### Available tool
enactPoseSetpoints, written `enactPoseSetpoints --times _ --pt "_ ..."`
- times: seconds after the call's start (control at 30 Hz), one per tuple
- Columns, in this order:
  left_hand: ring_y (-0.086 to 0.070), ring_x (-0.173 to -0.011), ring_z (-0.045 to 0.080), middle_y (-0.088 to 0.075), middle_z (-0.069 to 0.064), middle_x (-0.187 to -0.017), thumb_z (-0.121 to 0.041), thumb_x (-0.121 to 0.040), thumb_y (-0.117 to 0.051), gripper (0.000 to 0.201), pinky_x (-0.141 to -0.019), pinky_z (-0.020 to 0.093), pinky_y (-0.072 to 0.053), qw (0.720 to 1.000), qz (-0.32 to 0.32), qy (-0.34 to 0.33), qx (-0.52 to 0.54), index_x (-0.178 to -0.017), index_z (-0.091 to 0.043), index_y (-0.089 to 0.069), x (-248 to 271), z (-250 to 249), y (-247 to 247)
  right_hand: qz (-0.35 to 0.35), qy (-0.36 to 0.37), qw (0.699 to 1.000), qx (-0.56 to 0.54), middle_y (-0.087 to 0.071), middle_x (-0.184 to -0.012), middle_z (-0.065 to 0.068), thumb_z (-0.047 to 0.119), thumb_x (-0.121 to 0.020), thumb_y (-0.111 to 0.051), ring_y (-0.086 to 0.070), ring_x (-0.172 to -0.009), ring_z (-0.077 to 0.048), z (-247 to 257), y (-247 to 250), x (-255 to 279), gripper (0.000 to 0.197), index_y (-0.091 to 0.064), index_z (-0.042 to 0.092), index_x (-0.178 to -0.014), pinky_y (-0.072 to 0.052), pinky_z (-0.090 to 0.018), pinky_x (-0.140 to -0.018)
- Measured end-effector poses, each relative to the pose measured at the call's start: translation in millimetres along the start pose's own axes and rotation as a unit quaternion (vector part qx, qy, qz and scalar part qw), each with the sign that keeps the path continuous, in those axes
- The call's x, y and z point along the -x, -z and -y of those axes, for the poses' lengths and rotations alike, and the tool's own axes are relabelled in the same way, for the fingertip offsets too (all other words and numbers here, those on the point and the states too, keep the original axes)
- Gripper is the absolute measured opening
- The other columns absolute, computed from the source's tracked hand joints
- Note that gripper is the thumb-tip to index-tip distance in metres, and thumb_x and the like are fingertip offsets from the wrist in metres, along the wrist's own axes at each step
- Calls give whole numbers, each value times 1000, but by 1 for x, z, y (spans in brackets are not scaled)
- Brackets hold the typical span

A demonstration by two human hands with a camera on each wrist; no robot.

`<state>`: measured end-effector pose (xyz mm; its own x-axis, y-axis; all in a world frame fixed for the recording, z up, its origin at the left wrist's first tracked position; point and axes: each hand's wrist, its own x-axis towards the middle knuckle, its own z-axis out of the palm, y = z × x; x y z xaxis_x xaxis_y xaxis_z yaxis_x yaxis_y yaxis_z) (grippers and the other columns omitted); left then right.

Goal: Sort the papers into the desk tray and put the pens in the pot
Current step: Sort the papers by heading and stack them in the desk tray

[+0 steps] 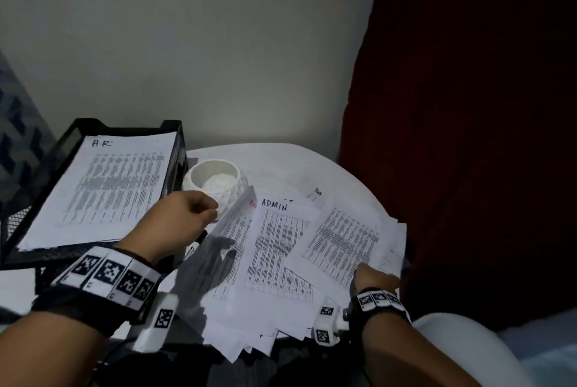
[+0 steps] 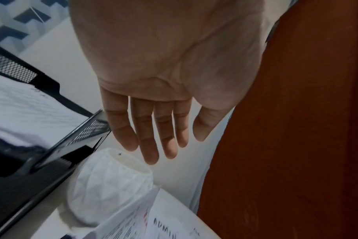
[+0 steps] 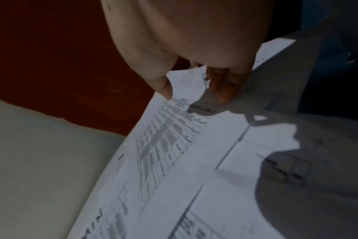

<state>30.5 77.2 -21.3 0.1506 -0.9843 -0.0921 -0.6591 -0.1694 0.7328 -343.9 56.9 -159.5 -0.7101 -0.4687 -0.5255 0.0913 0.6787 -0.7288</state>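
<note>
A black mesh desk tray [image 1: 175,143] [image 2: 86,129] stands at the left with a sheet marked "H-R" [image 1: 103,190] on top. Beside it is an empty white faceted pot [image 1: 215,182] [image 2: 112,186]. Several printed sheets lie fanned over the round white table [image 1: 281,162], one marked "ADMIN" [image 1: 281,246]. My left hand [image 1: 212,208] [image 2: 174,150] hovers by the pot with straight fingers, holding nothing. My right hand [image 1: 365,271] [image 3: 194,95] pinches the near corner of the rightmost sheet [image 1: 343,240] [image 3: 174,129]. A dark pen-like thing [image 1: 201,236] shows under the left hand.
A dark red curtain [image 1: 468,137] hangs close along the table's right side. A pale rounded seat [image 1: 452,340] is at the lower right. Papers overhang the table's near edge [image 1: 249,349]. A grey wall [image 1: 218,58] is behind.
</note>
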Motion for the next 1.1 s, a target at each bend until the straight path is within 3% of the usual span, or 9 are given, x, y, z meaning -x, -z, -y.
enactPoseSetpoints --times 0.17,0.23,0.33,0.43,0.57,0.63,0.77,0.97,1.1 --pt "-71 -87 9 -76 -14 -88 -33 -90 -72 2 -86 29 -53 998 50 9 -38 -89 -33 -74 -4 12 -19 5 -10 1000 5 -45 -153 -25 19 -83 -84 -53 -133 -40 -13 -14 -13 95 -26 2 -156 -45 -41 -105" --pt "-70 -88 8 -75 -16 -92 -36 -91 -71 3 -82 27 -49 997 55 8 -57 -93 -35 -73 -6 11 -22 22 12 999 -21 -55 -148 -17 20 -96 -68 -54 -135 -34 -18 -18 -19 57 -48 9 -149 -42 -35 -100" --pt "-68 -94 10 -73 -15 -98 -38 -92 -69 10 -83 26 -47 994 62 14 -85 -100 -34 -73 -9 11 -24 29 92 973 207 -72 -128 -3 23 -98 -54 -65 -123 -24 -24 -15 -23 33 -73 18 -124 -48 -26 -95" --pt "-68 -95 11 -73 -14 -98 -37 -92 -68 9 -87 28 -51 994 68 21 -88 -99 -33 -73 -15 14 -27 30 22 999 -10 -75 -106 -18 34 -86 -75 -71 -98 -33 -23 -13 -27 39 -73 -1 -104 -57 -35 -86" --pt "-69 -91 8 -74 -15 -92 -35 -90 -69 6 -90 30 -54 992 89 24 -88 -85 -37 -70 -19 23 -36 62 50 993 83 -65 -125 -24 24 -71 -93 -67 -111 -40 -25 -20 -15 85 -49 -9 -137 -50 -36 -87" --pt "-69 -89 7 -74 -15 -90 -35 -90 -69 7 -86 28 -53 989 102 21 -100 -83 -35 -71 -17 24 -40 77 54 988 123 -66 -120 -23 9 -78 -88 -67 -114 -39 -20 -17 -5 70 -51 -11 -135 -50 -34 -87" --pt "-68 -84 5 -74 -13 -86 -35 -90 -68 9 -79 25 -50 987 112 23 -108 -82 -32 -72 -12 23 -42 44 107 985 131 -61 -87 -12 3 -93 -67 -67 -108 -43 -10 -10 7 8 -70 -4 -93 -51 -35 -85" --pt "-71 -83 11 -75 -10 -88 -32 -90 -70 3 -81 29 -55 994 97 23 -34 -90 -31 -73 -12 18 -39 30 200 977 -67 -65 -89 -11 -6 -95 -51 -60 -70 -22 13 -16 35 19 -63 6 -102 -42 -24 -56" --pt "-74 -82 24 -76 -3 -88 -32 -90 -72 12 -83 38 -58 994 95 34 28 -101 -30 -70 -13 16 -39 56 237 965 -99 -68 -97 -8 -2 -97 -55 -63 -76 -22 26 -17 52 18 -64 9 -108 -44 -21 -61"
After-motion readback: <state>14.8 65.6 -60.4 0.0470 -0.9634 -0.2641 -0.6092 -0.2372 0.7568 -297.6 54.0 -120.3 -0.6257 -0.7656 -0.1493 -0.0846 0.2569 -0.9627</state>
